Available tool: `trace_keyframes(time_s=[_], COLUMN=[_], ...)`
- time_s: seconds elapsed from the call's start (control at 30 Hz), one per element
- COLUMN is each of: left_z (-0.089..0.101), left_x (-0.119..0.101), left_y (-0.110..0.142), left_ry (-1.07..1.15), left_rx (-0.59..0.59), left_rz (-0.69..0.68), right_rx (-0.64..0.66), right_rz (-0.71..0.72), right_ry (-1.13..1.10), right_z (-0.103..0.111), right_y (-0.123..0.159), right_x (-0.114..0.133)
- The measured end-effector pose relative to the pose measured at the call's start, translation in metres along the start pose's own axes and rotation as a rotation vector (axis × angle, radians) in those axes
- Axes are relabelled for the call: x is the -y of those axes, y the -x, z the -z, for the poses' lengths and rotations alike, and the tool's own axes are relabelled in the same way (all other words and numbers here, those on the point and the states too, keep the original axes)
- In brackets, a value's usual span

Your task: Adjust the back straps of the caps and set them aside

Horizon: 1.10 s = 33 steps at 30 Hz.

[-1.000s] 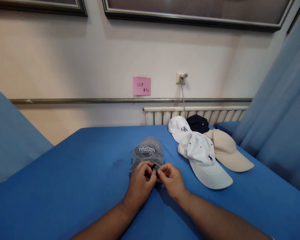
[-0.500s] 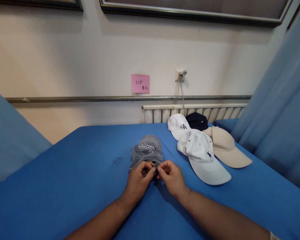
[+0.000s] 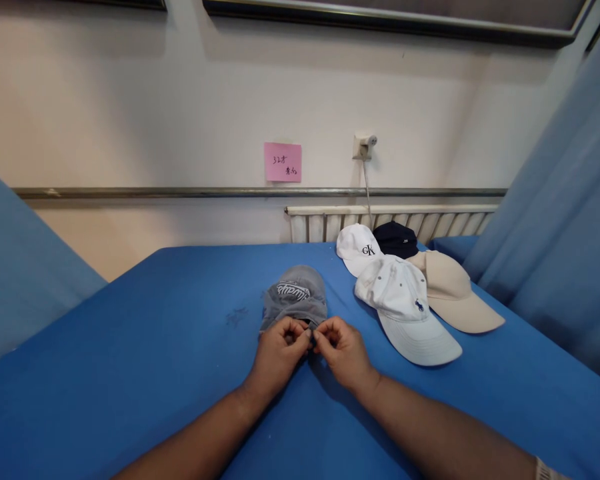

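Gray cap (image 3: 295, 297) partly behind fingers (image 3: 289, 327), picture frame (image 3: 405, 24) cropped

— From where does the camera look?
— It is worn on the head, above the near side of the table (image 3: 130, 360), and faces forward and down, almost squarely to the wall (image 3: 130, 100).
— How near is it?
— Rather near to the left hand (image 3: 274, 358) and the right hand (image 3: 349, 358), below the middle; the wall is farther. There is one view only.
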<state>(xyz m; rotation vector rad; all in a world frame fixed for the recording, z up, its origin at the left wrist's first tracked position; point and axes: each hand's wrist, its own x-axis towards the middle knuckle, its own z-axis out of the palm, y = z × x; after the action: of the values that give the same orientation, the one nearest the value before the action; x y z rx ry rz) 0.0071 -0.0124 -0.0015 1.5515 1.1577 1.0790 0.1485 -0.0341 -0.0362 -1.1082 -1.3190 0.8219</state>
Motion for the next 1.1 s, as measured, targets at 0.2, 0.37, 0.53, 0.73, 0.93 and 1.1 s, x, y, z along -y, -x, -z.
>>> trace_keyframes(time_s=[0.2, 0.37, 0.53, 0.73, 0.93, 1.1], left_z=[0.002, 0.006, 0.005, 0.004, 0.005, 0.007], left_x=[-0.006, -0.007, -0.005, -0.007, -0.005, -0.003], left_y=[0.0, -0.001, -0.001, -0.003, -0.002, -0.001], left_ry=[0.16, 0.202, 0.157, 0.086, 0.048, -0.015], left_rx=[0.087, 0.141, 0.083, 0.0, 0.032, 0.068], left_rz=[0.048, 0.05, 0.07, 0.033, 0.004, -0.092], right_rx=[0.016, -0.01, -0.009, 0.078, -0.035, 0.048], right_rz=[0.033, -0.01, -0.003, 0.023, 0.001, -0.07], right_ry=[-0.006, -0.05, -0.038, -0.009, -0.053, -0.074], right_z=[0.001, 0.001, 0.002, 0.0, 0.006, 0.009], right_y=[0.0, -0.002, -0.001, 0.005, 0.0, -0.004], right_x=[-0.004, -0.006, -0.003, 0.005, 0.003, -0.002])
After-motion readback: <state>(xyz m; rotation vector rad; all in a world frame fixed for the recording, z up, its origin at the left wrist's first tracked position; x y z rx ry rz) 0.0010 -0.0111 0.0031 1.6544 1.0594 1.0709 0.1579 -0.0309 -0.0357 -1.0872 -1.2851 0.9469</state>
